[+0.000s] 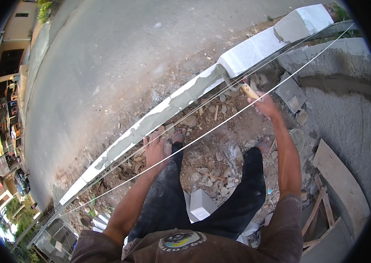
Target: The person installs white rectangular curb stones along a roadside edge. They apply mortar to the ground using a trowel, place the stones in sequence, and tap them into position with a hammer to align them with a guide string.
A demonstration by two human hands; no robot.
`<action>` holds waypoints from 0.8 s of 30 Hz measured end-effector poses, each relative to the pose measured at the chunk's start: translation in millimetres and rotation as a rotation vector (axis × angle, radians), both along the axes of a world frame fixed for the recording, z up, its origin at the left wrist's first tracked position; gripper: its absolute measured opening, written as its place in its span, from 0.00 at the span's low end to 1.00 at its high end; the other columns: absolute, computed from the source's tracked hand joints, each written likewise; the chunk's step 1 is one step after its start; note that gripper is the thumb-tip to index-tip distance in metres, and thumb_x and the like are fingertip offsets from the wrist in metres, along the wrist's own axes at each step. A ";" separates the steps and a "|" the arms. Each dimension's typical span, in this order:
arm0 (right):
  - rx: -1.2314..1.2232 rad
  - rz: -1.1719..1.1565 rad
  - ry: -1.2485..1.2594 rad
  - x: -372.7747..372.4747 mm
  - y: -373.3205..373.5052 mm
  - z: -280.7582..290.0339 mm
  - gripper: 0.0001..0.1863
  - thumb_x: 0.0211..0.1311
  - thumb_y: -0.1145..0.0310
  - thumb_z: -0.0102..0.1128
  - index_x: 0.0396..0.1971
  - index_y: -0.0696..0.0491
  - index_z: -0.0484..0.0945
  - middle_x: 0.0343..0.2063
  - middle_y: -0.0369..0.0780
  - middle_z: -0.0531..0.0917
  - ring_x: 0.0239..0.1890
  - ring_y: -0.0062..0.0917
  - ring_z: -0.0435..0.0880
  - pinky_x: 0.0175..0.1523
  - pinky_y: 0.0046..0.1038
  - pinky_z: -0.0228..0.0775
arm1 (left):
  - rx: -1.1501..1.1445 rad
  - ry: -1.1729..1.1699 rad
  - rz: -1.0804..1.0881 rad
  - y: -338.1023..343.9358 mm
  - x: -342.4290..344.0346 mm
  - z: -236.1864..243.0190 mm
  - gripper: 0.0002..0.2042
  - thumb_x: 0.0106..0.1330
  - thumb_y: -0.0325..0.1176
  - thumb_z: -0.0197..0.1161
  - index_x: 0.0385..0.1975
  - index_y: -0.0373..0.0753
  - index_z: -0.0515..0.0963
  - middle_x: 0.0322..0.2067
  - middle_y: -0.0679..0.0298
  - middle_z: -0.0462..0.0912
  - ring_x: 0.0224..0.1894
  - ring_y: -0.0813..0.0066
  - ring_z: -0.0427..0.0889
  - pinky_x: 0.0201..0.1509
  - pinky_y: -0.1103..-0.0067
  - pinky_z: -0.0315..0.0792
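Note:
My right hand [264, 105] grips the wooden handle of a trowel [250, 91], whose blade end is near the wall face and hard to make out. Just beyond it, grey mortar [224, 73] sits at the end of a white block [249, 51] on a low wall. Wet mortar [168, 104] also coats the top of the lower course to the left. My left hand [155, 149] is open, fingers spread, beside that course; whether it touches the wall I cannot tell. Taut strings [214, 121] run along the wall, passing close to both hands.
Rubble and soil [207, 162] lie around my feet. A loose white block [202, 204] rests between my legs. To the right are a broken concrete piece [291, 92], a wooden board [341, 175] and a timber frame [321, 206]. A paved road [106, 65] runs beyond the wall.

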State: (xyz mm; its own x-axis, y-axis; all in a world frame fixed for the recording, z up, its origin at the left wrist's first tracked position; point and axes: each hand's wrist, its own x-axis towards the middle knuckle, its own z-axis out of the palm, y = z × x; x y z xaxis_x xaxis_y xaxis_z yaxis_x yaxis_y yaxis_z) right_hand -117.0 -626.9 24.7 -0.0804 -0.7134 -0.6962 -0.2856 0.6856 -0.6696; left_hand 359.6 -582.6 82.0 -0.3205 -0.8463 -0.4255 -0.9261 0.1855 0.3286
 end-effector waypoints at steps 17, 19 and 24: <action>0.015 -0.105 -0.329 -52.2 21.5 34.7 0.20 0.66 0.56 0.69 0.48 0.55 0.81 0.24 0.30 0.79 0.18 0.11 0.72 0.19 0.18 0.59 | -0.167 0.068 0.093 -11.9 -5.5 42.8 0.24 0.63 0.33 0.66 0.59 0.33 0.74 0.59 0.50 0.72 0.64 0.46 0.70 0.73 0.49 0.57; 0.020 -0.130 -0.324 -55.6 41.4 42.8 0.21 0.65 0.56 0.70 0.49 0.55 0.81 0.25 0.30 0.79 0.18 0.11 0.72 0.19 0.18 0.60 | -0.162 0.075 0.102 -14.0 -5.7 43.0 0.25 0.63 0.33 0.66 0.60 0.33 0.74 0.59 0.49 0.72 0.65 0.46 0.69 0.73 0.50 0.56; -0.014 -0.029 -0.066 -44.3 81.2 41.8 0.23 0.62 0.57 0.72 0.52 0.54 0.81 0.27 0.31 0.80 0.21 0.14 0.74 0.25 0.22 0.65 | -0.102 0.046 0.085 -18.0 -4.5 37.4 0.28 0.65 0.33 0.65 0.65 0.32 0.71 0.61 0.40 0.72 0.67 0.40 0.66 0.73 0.56 0.58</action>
